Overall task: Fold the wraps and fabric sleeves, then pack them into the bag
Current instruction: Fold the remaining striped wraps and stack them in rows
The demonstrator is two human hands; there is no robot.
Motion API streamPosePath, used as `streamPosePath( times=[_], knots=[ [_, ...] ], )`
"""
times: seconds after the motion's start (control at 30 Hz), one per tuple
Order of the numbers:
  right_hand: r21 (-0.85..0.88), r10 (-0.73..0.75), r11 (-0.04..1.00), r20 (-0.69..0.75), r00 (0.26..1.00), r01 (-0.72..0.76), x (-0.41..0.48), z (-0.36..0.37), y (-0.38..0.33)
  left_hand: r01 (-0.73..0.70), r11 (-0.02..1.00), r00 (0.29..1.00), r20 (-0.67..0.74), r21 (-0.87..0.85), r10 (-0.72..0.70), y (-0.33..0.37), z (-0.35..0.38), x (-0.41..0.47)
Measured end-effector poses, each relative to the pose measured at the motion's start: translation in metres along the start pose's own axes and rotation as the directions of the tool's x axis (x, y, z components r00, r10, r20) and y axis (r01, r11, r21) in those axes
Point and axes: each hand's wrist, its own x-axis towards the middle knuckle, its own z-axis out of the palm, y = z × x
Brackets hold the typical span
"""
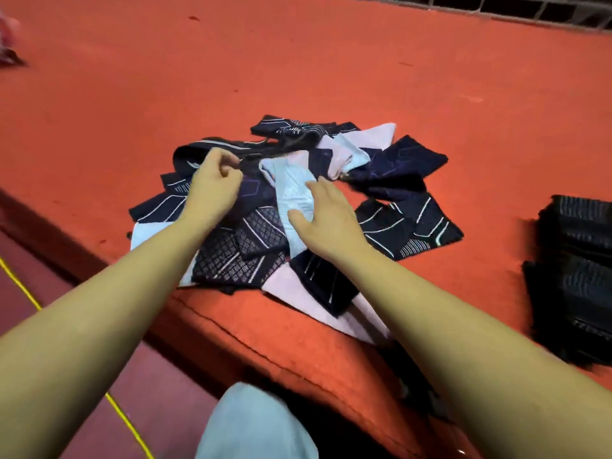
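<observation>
A loose heap of fabric sleeves (394, 167) lies on the orange table (298, 67), most of them dark navy with white lines, a few pale pink or light blue. My left hand (212, 187) hovers over the heap's left side, fingers curled, and pinches a dark sleeve edge (245, 162). My right hand (326, 215) rests with straight fingers on a light blue sleeve (294, 190) in the middle of the heap. No bag is in view.
A stack of dark folded sleeves (576, 276) stands at the right edge of the table. The table's front edge (212, 323) runs diagonally below the heap. A yellow cord (29, 296) lies on the dark red floor at left. My knee (251, 425) shows at the bottom.
</observation>
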Motion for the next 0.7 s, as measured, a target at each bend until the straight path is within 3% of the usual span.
streamPosePath(
  times=[0.2, 0.37, 0.47, 0.57, 0.63, 0.7],
  knots=[
    [-0.149, 0.065, 0.988, 0.241, 0.968, -0.029, 0.037, 0.036, 0.023, -0.102, 0.978, 0.991, -0.064, 0.18, 0.116, -0.031, 0.007, 0.046],
    [-0.172, 0.037, 0.985, 0.178, 0.983, -0.006, 0.037, 0.047, 0.034, -0.103, 0.925, 0.972, -0.159, 0.365, 0.172, -0.047, -0.001, 0.123],
    [-0.197, 0.034, 0.98, 0.175, 0.984, 0.001, 0.036, 0.049, 0.036, -0.111, 0.826, 0.993, 0.085, 0.553, 0.077, -0.051, 0.0, 0.164],
    [-0.207, 0.031, 0.978, 0.178, 0.983, 0.007, 0.036, 0.049, 0.036, -0.172, 0.803, 0.896, 0.43, 0.571, -0.114, -0.054, 0.01, 0.174],
    [-0.211, 0.032, 0.978, 0.179, 0.983, 0.007, 0.036, 0.049, 0.036, -0.14, 0.803, 0.882, 0.442, 0.579, -0.165, -0.066, 0.017, 0.175],
    [-0.217, 0.036, 0.976, 0.183, 0.982, 0.004, 0.035, 0.049, 0.035, -0.115, 0.769, 0.929, 0.343, 0.629, -0.141, -0.079, 0.019, 0.179]
  ],
)
